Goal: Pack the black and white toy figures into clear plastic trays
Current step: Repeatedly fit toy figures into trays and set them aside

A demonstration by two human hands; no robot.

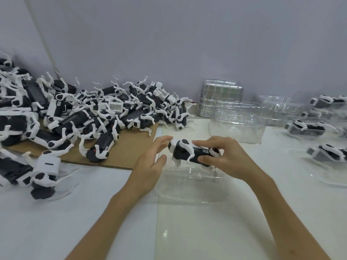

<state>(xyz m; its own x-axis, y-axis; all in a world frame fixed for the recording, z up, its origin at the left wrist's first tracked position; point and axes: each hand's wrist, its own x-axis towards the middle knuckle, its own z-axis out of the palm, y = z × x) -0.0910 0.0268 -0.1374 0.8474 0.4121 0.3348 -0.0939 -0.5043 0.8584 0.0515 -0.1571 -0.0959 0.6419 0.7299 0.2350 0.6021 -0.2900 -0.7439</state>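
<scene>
Pale surface (187, 231) is carrying a tray (193, 184) just under the figure (185, 152), whose long axis is running left-right. The grip of the right hand (223, 160) is pinching its rear half; the left hand (150, 164) is hovering, fingers loose, beside the head.

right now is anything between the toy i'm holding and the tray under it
Nothing visible. The toy figure, gripped by the right hand, sits just above the clear tray; the left hand is beside it, not underneath.

black-and-white toy figure (189, 152), brown cardboard (129, 147), clear tray (193, 186)
</scene>
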